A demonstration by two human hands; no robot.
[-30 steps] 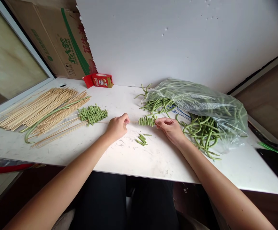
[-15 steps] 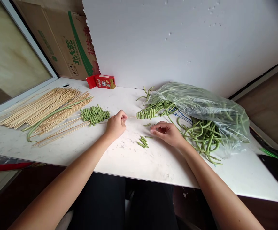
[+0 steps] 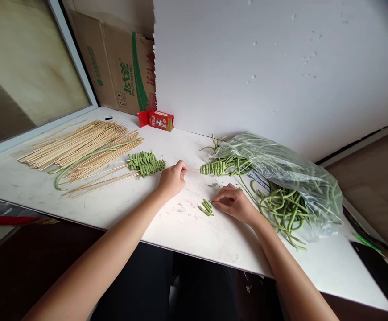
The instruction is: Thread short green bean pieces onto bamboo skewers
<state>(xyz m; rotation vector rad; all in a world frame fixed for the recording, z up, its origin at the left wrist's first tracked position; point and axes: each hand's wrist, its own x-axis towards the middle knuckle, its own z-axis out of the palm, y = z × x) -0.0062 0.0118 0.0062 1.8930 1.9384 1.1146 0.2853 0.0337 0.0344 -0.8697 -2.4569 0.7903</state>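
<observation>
My left hand (image 3: 173, 180) is closed on a thin bamboo skewer (image 3: 194, 170). Short green bean pieces (image 3: 213, 168) sit side by side along the skewer's right end. Thumb and forefinger of my right hand (image 3: 233, 203) are pinched low over the table, on a green bean piece mostly hidden by the fingertips. Just left of them lies a small pile of cut bean pieces (image 3: 206, 207). One stray piece (image 3: 212, 184) rests above the pile. Left of my left hand, several loaded bean skewers (image 3: 146, 163) lie together.
Plain bamboo skewers (image 3: 80, 142) are spread at the left, with a long green bean (image 3: 76, 164) across them. A clear plastic bag (image 3: 281, 156) of long green beans (image 3: 284, 207) spills open at the right. A small red box (image 3: 160, 120) stands by the wall; a black phone-like object (image 3: 377, 272) lies far right.
My right hand has moved down toward the small pile, and its fingers have closed on a bean piece. My left hand still holds the skewer. The camera view has shifted and tilted.
</observation>
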